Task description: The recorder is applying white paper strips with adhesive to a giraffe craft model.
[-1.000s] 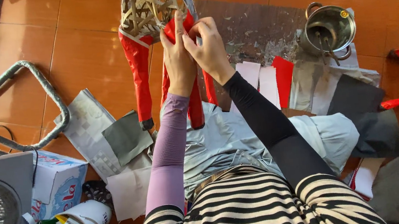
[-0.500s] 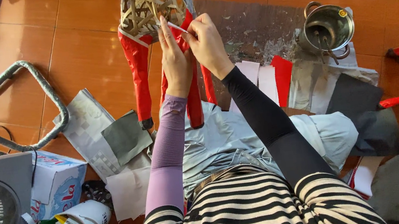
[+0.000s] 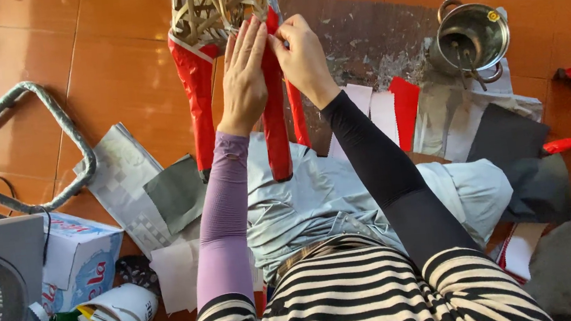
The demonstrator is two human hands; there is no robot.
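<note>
Both hands meet at the top of the view, against the lower edge of a woven frame (image 3: 214, 4) of pale cane strips. The left hand (image 3: 245, 79) lies flat, fingers straight, pressed on a red leg (image 3: 275, 118) (glossy, paper-wrapped); the right hand (image 3: 302, 58) pinches that wrapping near the frame. A second red leg (image 3: 196, 99) hangs beside it. Bare tile lies open to the left; a steel pot (image 3: 476, 38) sits right, among paper scraps (image 3: 384, 110).
</note>
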